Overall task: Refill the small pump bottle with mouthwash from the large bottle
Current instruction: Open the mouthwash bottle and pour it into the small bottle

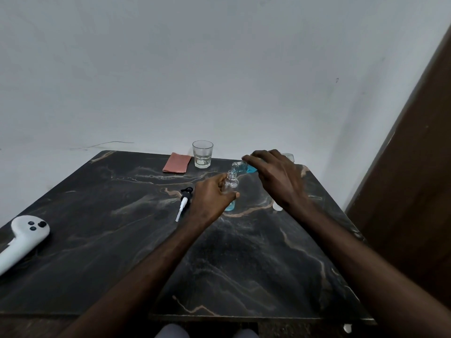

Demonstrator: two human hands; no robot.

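My left hand [211, 196] grips the small clear bottle [231, 184], which stands upright on the dark marble table [122, 240] with its neck open and some blue liquid at its base. My right hand [275, 176] holds the large bottle [241, 166] tipped on its side, blue mouthwash inside, its open mouth just above the small bottle's neck. The black pump head with its white tube [184, 202] lies flat on the table left of my left hand. A small white cap [277, 207] sits partly hidden under my right wrist.
A glass tumbler [202, 154] and a folded reddish cloth [177, 162] sit near the table's far edge by the wall. A white handheld device [23, 237] lies at the left edge. A brown wooden panel [415, 191] rises on the right.
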